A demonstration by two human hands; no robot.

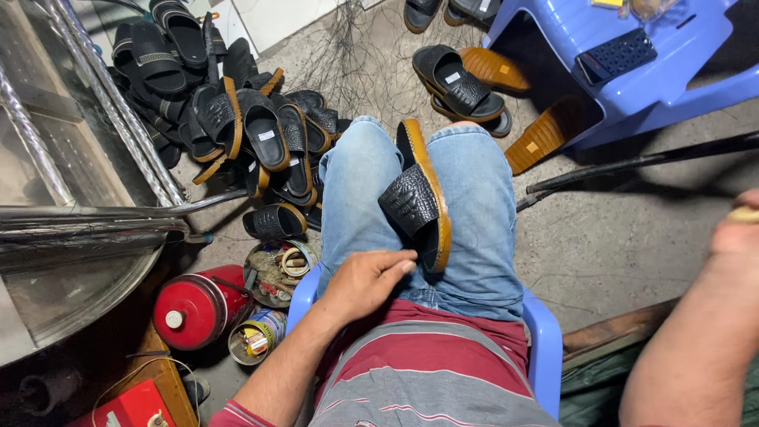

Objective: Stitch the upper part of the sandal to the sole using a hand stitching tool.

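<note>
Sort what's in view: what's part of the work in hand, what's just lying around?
In hand:
- black sandal wedged between the knees
- left hand beside it, on the thigh
- right hand, holding something at frame edge

Lying about:
- sandal pile
- red canister
- blue plastic stool

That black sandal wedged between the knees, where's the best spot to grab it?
Probably the sandal's tan sole edge near its lower end, pinched from the left hand's side. It stands on edge between the thighs, so that edge is exposed while the textured strap bulges leftward.

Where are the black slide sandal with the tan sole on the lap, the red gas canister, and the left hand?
black slide sandal with tan sole [411, 204], head view, textured strap
red gas canister [194, 308], head view, side wall
left hand [365, 281], head view, back of hand
</note>
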